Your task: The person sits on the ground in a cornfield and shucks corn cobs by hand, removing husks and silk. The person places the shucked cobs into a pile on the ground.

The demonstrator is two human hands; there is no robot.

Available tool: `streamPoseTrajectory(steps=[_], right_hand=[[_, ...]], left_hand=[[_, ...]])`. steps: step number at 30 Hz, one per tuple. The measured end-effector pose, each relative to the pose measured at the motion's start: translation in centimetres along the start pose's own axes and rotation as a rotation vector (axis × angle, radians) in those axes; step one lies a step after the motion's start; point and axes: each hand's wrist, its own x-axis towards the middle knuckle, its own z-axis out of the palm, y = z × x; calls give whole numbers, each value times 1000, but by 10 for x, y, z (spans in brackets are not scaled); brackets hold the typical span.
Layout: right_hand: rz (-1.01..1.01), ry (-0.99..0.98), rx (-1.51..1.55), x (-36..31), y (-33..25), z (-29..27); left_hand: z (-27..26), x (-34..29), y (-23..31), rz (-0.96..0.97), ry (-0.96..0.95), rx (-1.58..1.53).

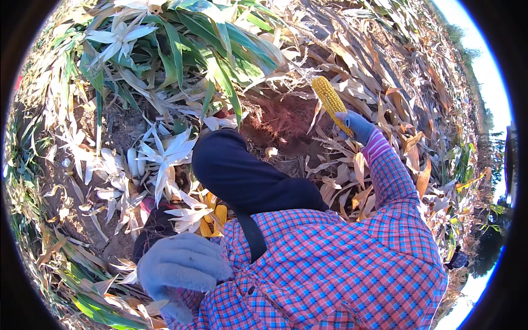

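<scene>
A bare yellow ear of corn (329,100) is in my right hand (358,127), which wears a grey glove. The fingers wrap round its lower end, and the cob tilts up and to the left over the dry husks. My left hand (184,267), also gloved in grey, is close to my body at the lower left. Its fingers curve loosely away from the thumb, and nothing shows between them. Several husked yellow ears (215,217) lie on the ground beside my bent leg, partly covered by a pale opened husk (190,213).
Cut green corn stalks (220,41) are heaped ahead at the upper left. Opened white husks (165,157) lie on the soil to the left. Dry brown leaves (385,66) cover the ground to the right. My dark-trousered knee (225,159) sits between the hands.
</scene>
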Motion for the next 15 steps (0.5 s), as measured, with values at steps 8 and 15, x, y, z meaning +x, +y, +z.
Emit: streamPoseTrajectory(steps=[8,15], right_hand=[[143,-40,141,14,84,36],[-141,-242,137,46,0,126]], left_hand=[[23,46,39,603,-126,-221],[51,15,97,387,-196,-58]])
